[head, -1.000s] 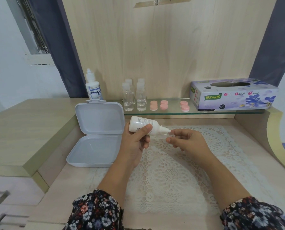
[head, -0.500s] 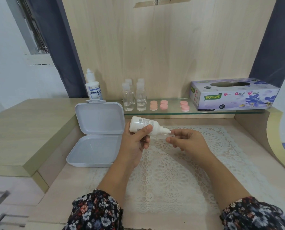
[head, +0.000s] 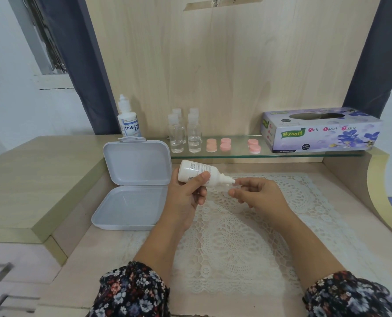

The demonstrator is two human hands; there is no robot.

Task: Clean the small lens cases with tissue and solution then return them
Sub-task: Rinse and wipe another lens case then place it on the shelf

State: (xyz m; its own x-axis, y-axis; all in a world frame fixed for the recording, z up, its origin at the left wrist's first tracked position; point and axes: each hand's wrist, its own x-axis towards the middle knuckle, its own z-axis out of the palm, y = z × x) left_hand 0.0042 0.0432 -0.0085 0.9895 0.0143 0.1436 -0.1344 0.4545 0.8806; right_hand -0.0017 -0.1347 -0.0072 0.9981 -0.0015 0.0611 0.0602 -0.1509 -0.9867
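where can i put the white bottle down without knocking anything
Free: the lace mat near your sleeves, the wooden ledge left of the open white box. Crowded: the glass shelf, apart from a gap between pink caps.

Dark floral sleeves (head: 131, 291) on both arms; hands bare.

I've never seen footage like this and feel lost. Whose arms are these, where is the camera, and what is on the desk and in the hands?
There is no machine here: a person wears a camera on the head, looking down at their own arms. The left hand grips a small white bottle, tilted with its nozzle towards the right hand, which pinches something small and clear that is hard to make out. Below lies a lace mat, with an open grey box beside it. The glass shelf carries pink lens cases, clear bottles and a tissue box.
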